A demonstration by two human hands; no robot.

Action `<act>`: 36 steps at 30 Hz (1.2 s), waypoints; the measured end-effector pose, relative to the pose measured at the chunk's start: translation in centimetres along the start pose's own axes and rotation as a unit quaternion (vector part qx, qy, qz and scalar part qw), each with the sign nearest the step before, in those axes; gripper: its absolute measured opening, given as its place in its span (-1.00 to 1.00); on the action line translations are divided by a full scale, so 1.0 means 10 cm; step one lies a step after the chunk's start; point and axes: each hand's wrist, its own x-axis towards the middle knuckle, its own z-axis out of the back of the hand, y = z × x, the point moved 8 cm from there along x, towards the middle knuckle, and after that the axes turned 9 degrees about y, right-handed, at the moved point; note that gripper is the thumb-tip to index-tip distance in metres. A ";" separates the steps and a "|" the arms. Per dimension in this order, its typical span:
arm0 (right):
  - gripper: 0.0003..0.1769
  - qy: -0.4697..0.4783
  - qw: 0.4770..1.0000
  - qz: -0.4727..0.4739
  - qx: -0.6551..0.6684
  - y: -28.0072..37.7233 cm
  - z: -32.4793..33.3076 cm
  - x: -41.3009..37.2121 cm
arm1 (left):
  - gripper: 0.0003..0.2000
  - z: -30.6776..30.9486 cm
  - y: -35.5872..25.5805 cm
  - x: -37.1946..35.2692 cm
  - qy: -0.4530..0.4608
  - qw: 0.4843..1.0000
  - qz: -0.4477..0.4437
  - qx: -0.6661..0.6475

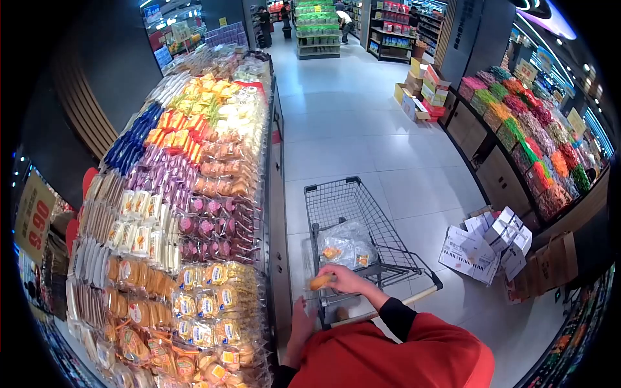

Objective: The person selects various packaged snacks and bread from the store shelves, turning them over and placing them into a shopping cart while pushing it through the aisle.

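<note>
Right hand [346,279]: my fingers are closed round a brown bun [319,282], held by the near left corner of the cart [323,184]. Left hand [301,323]: just below the bun, fingers blurred; cannot tell whether they grip anything. In cart: clear bag [348,234], orange packets [332,252]. Left of cart: display [277,194] of wrapped goods. Right: cartons [469,251] on floor [336,145].

The middle is bright, whereas the wall [119,48] at the left is dim. Ceiling lights [550,18] glow at the upper right. The floor [330,132] shows pale glare; plastic wrappers [223,152] shine. Wide-lens distortion curves the edges, the corners are black, and the left hand [302,320] is blurred.
</note>
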 end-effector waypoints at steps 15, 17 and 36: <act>-0.68 0.033 0.964 -0.212 -0.156 -2.14 -0.52 -0.28 | -0.40 -0.41 0.04 -0.33 0.263 0.955 -0.012 0.141; -0.69 0.036 0.962 -0.205 -0.179 -2.23 -0.50 -0.30 | -0.42 -0.48 0.13 -0.29 0.261 0.953 -0.026 0.151; -0.70 0.112 0.967 -0.166 -0.158 -2.40 -0.37 -0.05 | -0.73 1.61 -0.98 -0.09 -0.179 0.976 0.009 0.126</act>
